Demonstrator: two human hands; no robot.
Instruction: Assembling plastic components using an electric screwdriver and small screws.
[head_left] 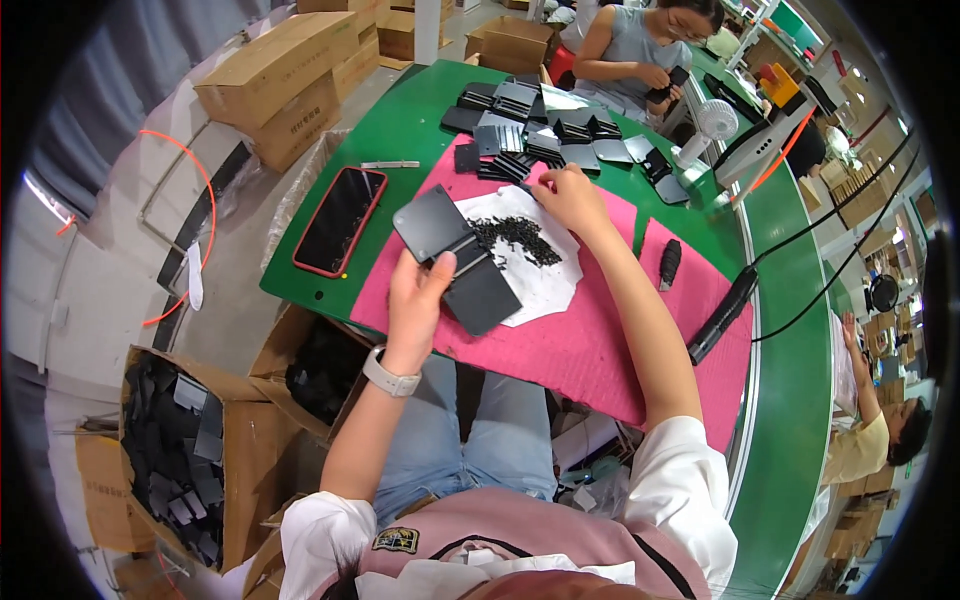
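Observation:
My left hand [418, 300] holds a dark grey flat folding case [455, 258], open in two panels, above the pink mat [590, 345]. My right hand [568, 195] reaches forward to the far edge of a white paper sheet [535, 280], its fingers curled at the stack of dark grey parts [515, 165]. Whether it grips one is hidden. A heap of small black screws [515, 237] lies on the paper between my hands.
A phone in a red case [340, 220] lies left on the green table [400, 130]. Piles of grey cases [545, 125] sit farther back, where another person [640, 45] works. A black electric screwdriver [722, 315] and a black handle [669, 264] lie right. Cardboard boxes [190, 450] of parts stand below left.

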